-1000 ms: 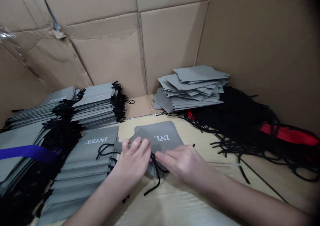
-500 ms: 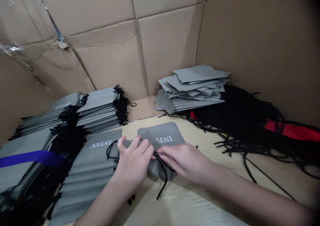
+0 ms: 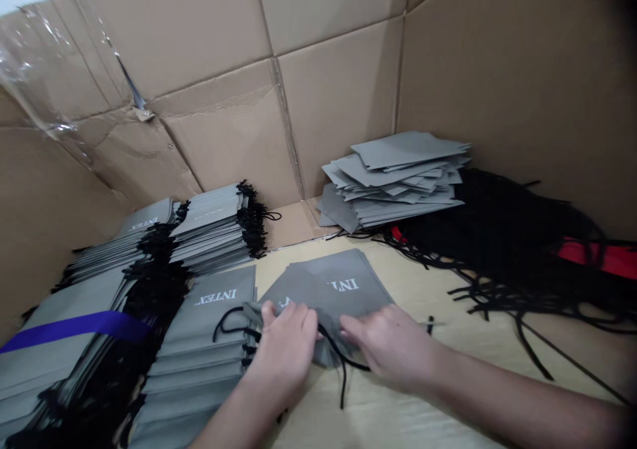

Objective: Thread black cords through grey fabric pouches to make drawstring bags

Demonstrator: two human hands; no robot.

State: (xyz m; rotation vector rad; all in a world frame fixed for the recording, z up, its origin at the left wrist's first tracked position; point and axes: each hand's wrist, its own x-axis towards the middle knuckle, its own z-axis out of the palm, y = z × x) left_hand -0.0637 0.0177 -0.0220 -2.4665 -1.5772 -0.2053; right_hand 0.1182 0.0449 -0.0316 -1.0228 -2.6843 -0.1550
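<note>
Okay, on my head-camera feed the work in hand sits mid-desk [image 3: 413,416]: a grey drawstring pouch [image 3: 293,296], partly folded over a second flat pouch [image 3: 343,283] printed INTEX, is being handled at its corded end. The left hand [image 3: 281,349] has its fingers [image 3: 298,320] curled over the fabric edge, closed and holding the pouch, though the thumb is hidden, so I can't judge how firm the pinch is. The right hand [image 3: 393,346] lies flatter, its fingertips [image 3: 355,329] together and extended toward the pouch, not visibly gripping anything. A black cord [image 3: 343,376] trails from the pouch between the hands and hangs toward me; I judge the next move calls for getting that loose cord under control. Just left of the hands stands a stack of corded INTEX pouches [image 3: 209,323], with more stacks [image 3: 213,220] behind it and a blue strap [image 3: 84,326] lying across another stack. Ahead sits a loose pile of grey pouches [image 3: 393,177] with no cords showing, then a heap of black cords [image 3: 497,237] with red material [image 3: 597,260] in it. Its stray strands reach toward the right hand's side and look like the likeliest snag, all of it inside a cardboard box wall [image 3: 338,117].
</note>
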